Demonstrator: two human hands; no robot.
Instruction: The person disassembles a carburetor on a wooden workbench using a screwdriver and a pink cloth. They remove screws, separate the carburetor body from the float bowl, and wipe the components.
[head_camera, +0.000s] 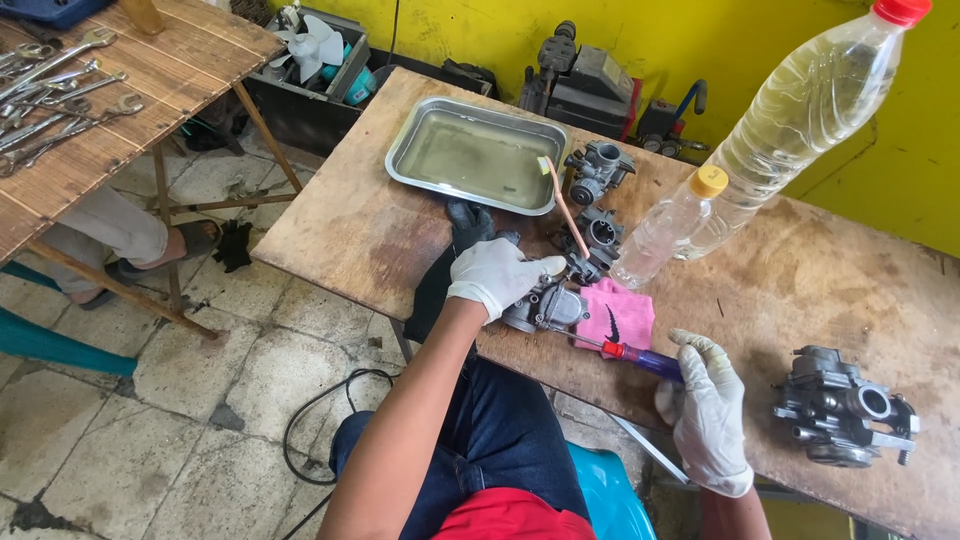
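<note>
Left hand (497, 274) covers most of the carburetor (548, 307), hiding how its fingers (530, 268) grip; the screwdriver (640, 358) tip beside that carburetor is hidden, and the big bottle (815, 105) behind it is cut off by the top edge

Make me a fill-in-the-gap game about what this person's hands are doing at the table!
1. The left hand rests on a grey metal ____ at the wooden table's edge.
2. The right hand holds a screwdriver with a ____ handle.
3. Under the screwdriver lies a ____ cloth.
4. The metal tray holds a pool of ____.

Missing words: carburetor; purple; pink; liquid
</note>
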